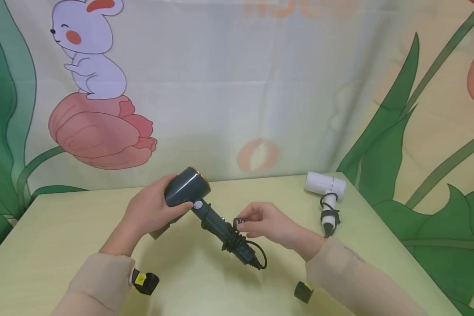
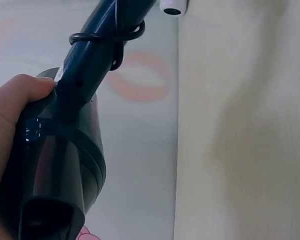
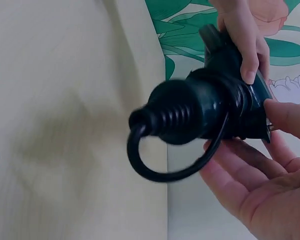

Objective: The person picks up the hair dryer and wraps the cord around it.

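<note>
A dark hair dryer (image 1: pixel 186 188) is held above the table, its handle slanting down to the right. My left hand (image 1: pixel 150 208) grips the barrel, thumb at the joint with the handle. The flat nozzle (image 2: pixel 52 217) points toward the left wrist camera. Around the handle (image 1: pixel 217 226) runs a wrapped black cord (image 1: pixel 234 240), with a loop (image 3: pixel 165 176) hanging from the handle's end. My right hand (image 1: pixel 274 224) pinches the plug (image 1: pixel 238 222) beside the handle between thumb and fingers. Metal prongs show near that thumb in the right wrist view.
A white hair dryer (image 1: pixel 324 184) lies at the table's back right, its black cord (image 1: pixel 330 215) wound about the handle. The pale table (image 1: pixel 79 219) meets a printed cloth backdrop (image 1: pixel 205 87) along its far edge. Black wrist cameras (image 1: pixel 146 283) sit at both sleeves.
</note>
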`<state>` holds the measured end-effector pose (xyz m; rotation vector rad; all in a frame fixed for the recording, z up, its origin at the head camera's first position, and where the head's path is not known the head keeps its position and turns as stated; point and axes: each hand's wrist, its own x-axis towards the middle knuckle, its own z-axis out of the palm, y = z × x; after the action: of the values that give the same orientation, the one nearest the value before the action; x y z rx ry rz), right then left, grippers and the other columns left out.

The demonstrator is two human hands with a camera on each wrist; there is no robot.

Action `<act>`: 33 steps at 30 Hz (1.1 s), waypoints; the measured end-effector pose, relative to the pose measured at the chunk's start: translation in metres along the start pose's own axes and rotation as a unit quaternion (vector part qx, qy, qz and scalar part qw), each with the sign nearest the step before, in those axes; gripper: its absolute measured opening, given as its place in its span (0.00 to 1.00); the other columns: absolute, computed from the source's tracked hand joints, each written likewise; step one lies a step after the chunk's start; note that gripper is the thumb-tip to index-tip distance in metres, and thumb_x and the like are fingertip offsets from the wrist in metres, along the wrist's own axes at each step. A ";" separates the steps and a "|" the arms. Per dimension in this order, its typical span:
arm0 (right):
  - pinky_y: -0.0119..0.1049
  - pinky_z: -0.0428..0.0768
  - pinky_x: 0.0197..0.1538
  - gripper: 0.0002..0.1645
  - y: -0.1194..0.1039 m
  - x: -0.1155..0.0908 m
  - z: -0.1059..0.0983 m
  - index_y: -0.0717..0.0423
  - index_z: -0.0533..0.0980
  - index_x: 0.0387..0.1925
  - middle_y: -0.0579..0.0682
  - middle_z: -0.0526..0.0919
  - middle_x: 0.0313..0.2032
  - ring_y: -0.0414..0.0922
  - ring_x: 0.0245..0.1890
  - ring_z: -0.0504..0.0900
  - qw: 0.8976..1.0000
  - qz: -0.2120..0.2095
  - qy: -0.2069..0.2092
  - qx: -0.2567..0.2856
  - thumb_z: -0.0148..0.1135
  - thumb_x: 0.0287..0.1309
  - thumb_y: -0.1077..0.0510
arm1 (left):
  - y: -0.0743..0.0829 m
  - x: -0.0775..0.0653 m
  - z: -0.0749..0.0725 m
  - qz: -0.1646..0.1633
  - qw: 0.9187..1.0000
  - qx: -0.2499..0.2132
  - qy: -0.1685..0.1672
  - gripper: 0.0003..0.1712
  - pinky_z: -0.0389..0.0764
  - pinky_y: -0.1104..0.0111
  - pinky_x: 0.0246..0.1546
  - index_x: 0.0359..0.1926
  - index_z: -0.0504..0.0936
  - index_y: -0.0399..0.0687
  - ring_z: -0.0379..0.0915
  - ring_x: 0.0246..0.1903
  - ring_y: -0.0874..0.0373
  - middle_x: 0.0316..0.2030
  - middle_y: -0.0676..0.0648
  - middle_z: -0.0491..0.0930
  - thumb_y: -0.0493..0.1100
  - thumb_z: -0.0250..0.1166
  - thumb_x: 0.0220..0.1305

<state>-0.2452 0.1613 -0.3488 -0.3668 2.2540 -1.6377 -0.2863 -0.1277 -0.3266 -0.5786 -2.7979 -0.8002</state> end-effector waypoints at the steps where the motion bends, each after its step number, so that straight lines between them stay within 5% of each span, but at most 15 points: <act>1: 0.41 0.81 0.48 0.15 0.000 -0.002 0.000 0.63 0.74 0.45 0.56 0.84 0.44 0.43 0.42 0.83 1.000 -0.003 0.004 -0.009 0.63 0.57 0.60 | 0.001 0.002 0.001 0.000 1.000 0.001 0.000 0.42 0.74 0.64 0.29 0.64 0.66 0.47 0.75 0.34 0.52 0.45 0.43 0.79 0.61 0.66 0.53; 11: 0.39 0.79 0.53 0.25 0.015 -0.023 -0.004 0.58 0.75 0.51 0.54 0.84 0.47 0.45 0.50 0.82 0.998 -0.011 0.063 -0.007 0.69 0.51 0.59 | 0.012 0.027 0.020 0.019 1.000 -0.003 -0.010 0.43 0.76 0.61 0.32 0.64 0.65 0.47 0.75 0.37 0.51 0.46 0.43 0.78 0.62 0.65 0.53; 15: 0.41 0.78 0.55 0.21 0.024 -0.029 -0.011 0.56 0.76 0.51 0.52 0.81 0.50 0.49 0.52 0.80 0.994 -0.019 0.101 -0.038 0.67 0.55 0.57 | 0.019 0.040 0.028 0.031 0.999 -0.017 -0.020 0.43 0.77 0.58 0.36 0.65 0.64 0.48 0.74 0.40 0.50 0.50 0.43 0.77 0.62 0.66 0.53; 23: 0.40 0.78 0.52 0.14 0.036 -0.036 -0.027 0.53 0.80 0.46 0.50 0.84 0.44 0.45 0.47 0.82 0.975 -0.025 0.197 -0.096 0.64 0.58 0.56 | 0.037 0.075 0.052 0.058 0.997 -0.015 -0.057 0.49 0.77 0.55 0.41 0.69 0.61 0.50 0.73 0.43 0.46 0.55 0.40 0.67 0.66 0.64 0.52; 33: 0.41 0.83 0.41 0.14 0.058 -0.040 -0.033 0.56 0.80 0.46 0.53 0.83 0.44 0.46 0.40 0.84 0.953 0.024 0.296 -0.059 0.64 0.58 0.59 | 0.052 0.107 0.099 0.104 0.991 0.003 -0.083 0.47 0.74 0.52 0.44 0.70 0.58 0.46 0.72 0.44 0.45 0.59 0.37 0.67 0.66 0.59 0.58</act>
<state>-0.2228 0.2237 -0.3903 0.1869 2.7649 -1.7603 -0.3679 0.0000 -0.3573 -0.9571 -2.8212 -0.7302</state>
